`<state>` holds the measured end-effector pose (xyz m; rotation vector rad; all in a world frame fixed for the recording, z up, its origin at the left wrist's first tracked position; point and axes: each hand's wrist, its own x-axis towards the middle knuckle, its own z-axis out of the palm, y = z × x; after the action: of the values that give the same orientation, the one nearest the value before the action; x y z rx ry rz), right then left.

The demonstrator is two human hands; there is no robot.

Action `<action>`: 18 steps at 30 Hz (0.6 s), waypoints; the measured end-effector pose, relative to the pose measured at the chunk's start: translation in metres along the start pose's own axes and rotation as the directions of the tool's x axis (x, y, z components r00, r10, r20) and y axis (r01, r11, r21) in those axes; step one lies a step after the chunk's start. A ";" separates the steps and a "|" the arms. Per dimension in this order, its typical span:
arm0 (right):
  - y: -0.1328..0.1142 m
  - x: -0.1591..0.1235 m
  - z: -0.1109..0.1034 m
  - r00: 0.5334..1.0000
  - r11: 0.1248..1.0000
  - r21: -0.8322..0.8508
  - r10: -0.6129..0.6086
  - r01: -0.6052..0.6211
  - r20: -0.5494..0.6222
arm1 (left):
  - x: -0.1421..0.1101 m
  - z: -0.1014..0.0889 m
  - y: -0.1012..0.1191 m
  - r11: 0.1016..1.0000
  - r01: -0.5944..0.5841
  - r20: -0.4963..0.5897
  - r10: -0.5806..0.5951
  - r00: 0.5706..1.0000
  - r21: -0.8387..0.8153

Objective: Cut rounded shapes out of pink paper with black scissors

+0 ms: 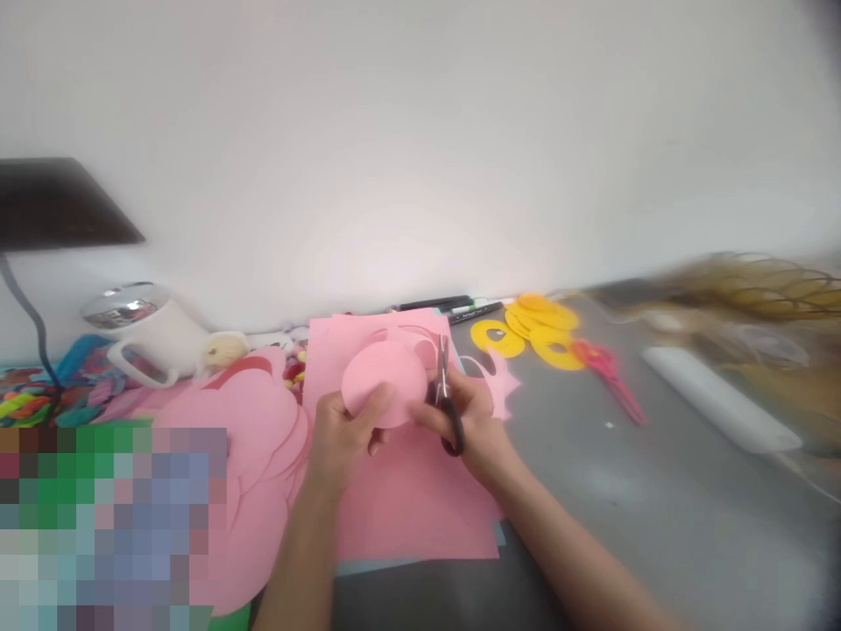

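My left hand [351,421] pinches a pink paper circle [385,377] by its lower left part, thumb on top. In my right hand [473,416] is a pair of scissors [450,425] with black handles, its blades pointing up beside the circle's right edge. The right fingertips also come close to the circle; whether they touch it I cannot tell. Beneath both hands lie pink paper sheets [413,508]. A jagged pink paper offcut [503,386] rests just past the right hand.
Large pink paper cutouts [243,429] pile up on the left, near a white mug [164,337]. Yellow paper rings [548,333], pink scissors [611,381] and black pens [477,313] lie at the back and right. A white bar-shaped object [719,399] sits farther right on the grey table [591,517].
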<state>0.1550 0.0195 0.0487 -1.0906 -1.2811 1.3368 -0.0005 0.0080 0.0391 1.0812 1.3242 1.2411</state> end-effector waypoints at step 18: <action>0.007 -0.002 -0.002 0.942 0.997 0.071 -0.020 -0.004 0.336 | -0.002 0.012 0.007 0.991 -0.043 -0.155 0.023 0.988 -0.124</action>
<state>0.1569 0.0183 0.0416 -0.8287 -1.4693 1.5998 0.0111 0.0084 0.0463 0.9363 1.3266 1.4371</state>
